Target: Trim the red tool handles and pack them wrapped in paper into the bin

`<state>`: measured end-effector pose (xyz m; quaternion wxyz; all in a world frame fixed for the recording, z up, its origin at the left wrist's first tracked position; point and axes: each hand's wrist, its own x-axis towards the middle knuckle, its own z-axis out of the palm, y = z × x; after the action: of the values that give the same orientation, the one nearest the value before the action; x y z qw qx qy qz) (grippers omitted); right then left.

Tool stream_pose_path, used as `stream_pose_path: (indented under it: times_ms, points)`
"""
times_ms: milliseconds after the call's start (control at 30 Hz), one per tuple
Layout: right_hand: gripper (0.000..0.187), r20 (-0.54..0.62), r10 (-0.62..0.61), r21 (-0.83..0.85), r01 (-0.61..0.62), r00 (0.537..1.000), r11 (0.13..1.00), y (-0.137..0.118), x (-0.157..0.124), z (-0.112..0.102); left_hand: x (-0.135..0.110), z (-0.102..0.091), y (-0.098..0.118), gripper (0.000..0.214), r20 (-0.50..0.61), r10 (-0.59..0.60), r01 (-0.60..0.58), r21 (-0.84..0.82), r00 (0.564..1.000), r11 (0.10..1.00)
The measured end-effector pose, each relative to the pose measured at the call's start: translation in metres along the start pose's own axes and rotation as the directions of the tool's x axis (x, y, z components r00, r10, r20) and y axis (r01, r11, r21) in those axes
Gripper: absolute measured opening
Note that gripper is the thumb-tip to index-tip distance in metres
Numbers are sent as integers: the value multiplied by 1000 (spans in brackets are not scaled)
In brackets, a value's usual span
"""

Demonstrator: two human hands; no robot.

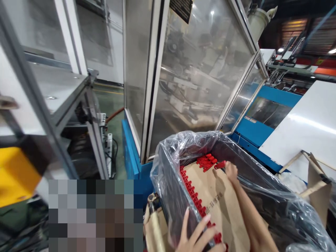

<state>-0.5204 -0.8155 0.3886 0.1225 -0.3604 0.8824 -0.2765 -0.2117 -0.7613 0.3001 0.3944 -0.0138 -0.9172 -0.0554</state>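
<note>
A large bin lined with clear plastic [168, 164] stands before me, with a brown paper sheet [207, 189] inside it. Red plastic parts [193, 190] line the sheet's left edge in a row, and a cluster of similar red parts [206, 161] lies at its far end. My right hand [231, 171] reaches into the bin, its fingers closed on one red plastic part [219, 165] just right of that cluster. Fingers spread, my left hand [195, 232] rests over the bin's near left rim, beside the row. Its palm is cut off by the lower edge.
Behind the bin rises a machine enclosure with clear panels [194, 70] on a blue base [131, 150]. A metal-framed table [57, 84] stands left, near a yellow object [18, 175]. Cardboard [316, 189] leans at right. A pixelated patch hides the lower left.
</note>
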Motion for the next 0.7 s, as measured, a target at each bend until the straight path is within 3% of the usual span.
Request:
stream_pose_path:
  times_ms: [67, 133, 167, 233, 300, 333, 367, 400, 533, 600, 700]
  points:
    - [36, 0, -48, 59, 48, 999, 997, -2, -6, -38, 4, -11, 5, 48, -19, -100, 97, -123, 995, 988]
    - [54, 31, -129, 147, 123, 991, 981, -10, -23, -69, 4, -25, 9, 52, -45, -323, 288, -349, 945, 892]
    - [61, 53, -176, 196, 162, 983, 967, -17, -35, -80, 3, -34, 10, 53, -42, -448, 379, -468, 893, 799]
    - [67, 103, -271, 289, 231, 957, 929, -34, -67, -93, 2, -55, 5, 54, -27, -676, 492, -665, 736, 562]
    - [69, 160, -355, 360, 280, 921, 890, -59, -105, -95, 2, -79, -5, 57, 24, -820, 508, -796, 571, 330]
    - [69, 187, -391, 385, 299, 901, 873, -73, -125, -93, 2, -91, -9, 60, 69, -848, 491, -839, 525, 236]
    - [69, 214, -429, 406, 320, 877, 856, -88, -145, -89, 1, -103, -11, 64, 124, -854, 467, -871, 506, 150]
    - [70, 243, -471, 425, 343, 848, 837, -103, -165, -84, 0, -113, -12, 68, 186, -835, 439, -895, 518, 73]
    - [71, 319, -619, 465, 451, 717, 762, -167, -234, -57, -21, -148, 5, 70, 361, -683, 310, -929, 635, -203]
    - [71, 348, -665, 452, 503, 661, 736, -195, -261, -42, -38, -164, 17, 67, 376, -685, 257, -927, 624, -274]
    - [75, 406, -739, 479, 563, 538, 674, -231, -289, -19, -65, -193, 30, 60, 349, -760, 186, -937, 549, -295]
